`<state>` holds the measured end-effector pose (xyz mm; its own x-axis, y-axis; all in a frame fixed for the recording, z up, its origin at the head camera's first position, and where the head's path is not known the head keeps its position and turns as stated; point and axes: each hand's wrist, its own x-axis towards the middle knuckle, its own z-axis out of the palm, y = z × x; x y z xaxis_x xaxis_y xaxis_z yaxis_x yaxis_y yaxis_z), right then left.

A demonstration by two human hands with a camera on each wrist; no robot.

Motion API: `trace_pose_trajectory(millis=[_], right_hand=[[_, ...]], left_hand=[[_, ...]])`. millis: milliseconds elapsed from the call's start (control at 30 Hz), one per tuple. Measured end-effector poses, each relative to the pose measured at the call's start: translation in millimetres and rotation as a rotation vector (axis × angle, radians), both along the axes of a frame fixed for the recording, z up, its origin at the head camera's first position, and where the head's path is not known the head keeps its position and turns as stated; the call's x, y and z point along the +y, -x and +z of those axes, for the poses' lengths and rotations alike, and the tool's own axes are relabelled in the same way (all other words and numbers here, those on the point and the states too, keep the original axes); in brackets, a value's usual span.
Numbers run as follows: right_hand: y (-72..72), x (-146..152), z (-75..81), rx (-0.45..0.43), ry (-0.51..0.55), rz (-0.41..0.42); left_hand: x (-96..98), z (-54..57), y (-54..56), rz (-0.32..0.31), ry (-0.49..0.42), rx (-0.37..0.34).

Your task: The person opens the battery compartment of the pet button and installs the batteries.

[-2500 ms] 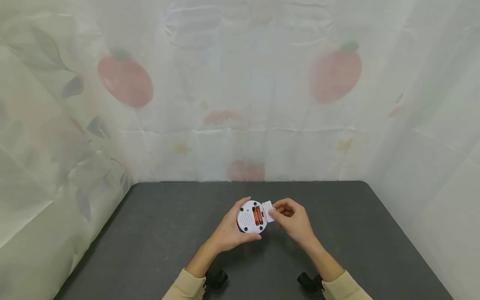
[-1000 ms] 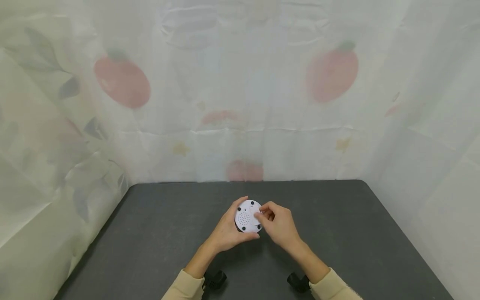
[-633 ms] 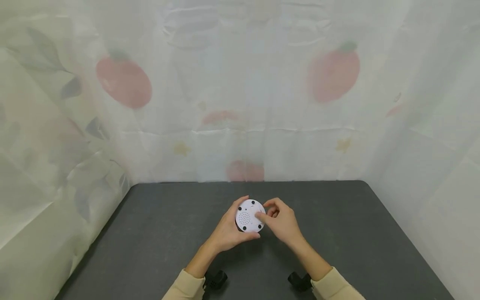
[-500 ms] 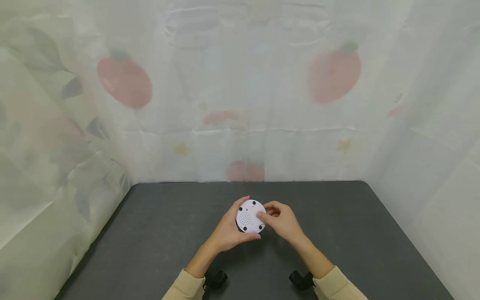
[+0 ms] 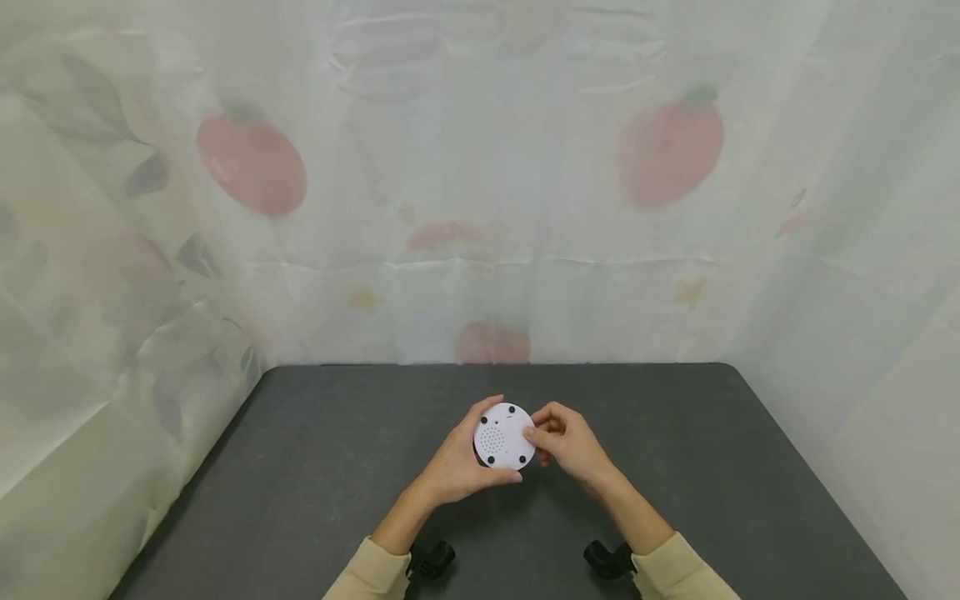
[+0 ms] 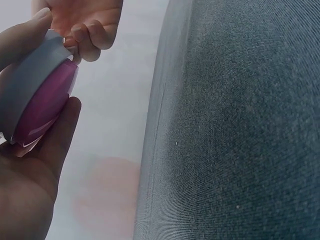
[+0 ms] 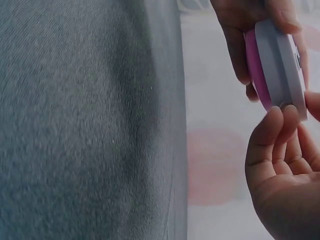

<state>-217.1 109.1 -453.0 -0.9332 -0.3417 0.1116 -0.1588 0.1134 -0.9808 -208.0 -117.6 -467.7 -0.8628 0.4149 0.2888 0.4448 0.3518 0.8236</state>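
In the head view, a round white battery-powered device is held above the table with its underside facing me. Small speaker holes and several black rubber feet mark this face; the batteries are out of sight behind the battery cover. My left hand grips the device's rim from the left, thumb below and fingers above. On the right edge, my right hand pinches it, thumb on the underside and curled fingers at the side. Both wrist views reveal a pink front; the left wrist view shows this pink dome beside the left fingers.
A dark grey table lies under the hands. White fruit-printed curtains hang behind it and along both sides. Black wrist cameras, one at the left wrist and one at the right, sit low near the sleeves.
The battery cover, earlier held off the device with red batteries exposed, has gone over the compartment and now lies about level with the underside. My right thumb has slid toward the right edge.
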Motion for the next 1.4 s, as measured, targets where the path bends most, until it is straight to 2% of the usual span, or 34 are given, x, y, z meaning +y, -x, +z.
trace_pose_trajectory(millis=[167,400,500,667,833,1000,1100,1267,1400], right_hand=[[1.5,5,-1.2,-0.036,-0.024,0.040],[6.0,12,-3.5,-0.174,0.009,0.237],[6.7,13,-5.7,-0.186,0.022,0.267],[6.3,15,-7.6,-0.167,0.015,0.239],[4.5,16,-6.1,-0.111,-0.032,0.147],[2.1,16,-5.5,-0.052,-0.047,0.069],[0.9,17,-6.5,-0.002,-0.059,0.044],[-1.2,18,-8.0,0.104,-0.050,0.025],[-1.7,17,-10.4,0.177,-0.026,0.020]], left_hand=[[0.9,-1.4,-0.6,-0.025,0.007,0.010],[3.2,-2.1,-1.7,-0.112,-0.018,-0.050],[3.9,-1.7,-2.3,-0.139,-0.016,-0.067],[3.7,-0.1,-2.7,-0.141,0.022,-0.063],[1.1,1.2,-1.8,-0.116,0.035,-0.073],[-3.2,2.2,0.1,-0.073,0.007,-0.074],[-4.5,2.9,1.3,-0.022,0.016,-0.072],[-4.4,5.4,4.6,0.033,0.001,-0.147],[-4.3,9.8,6.2,0.020,-0.021,-0.208]])
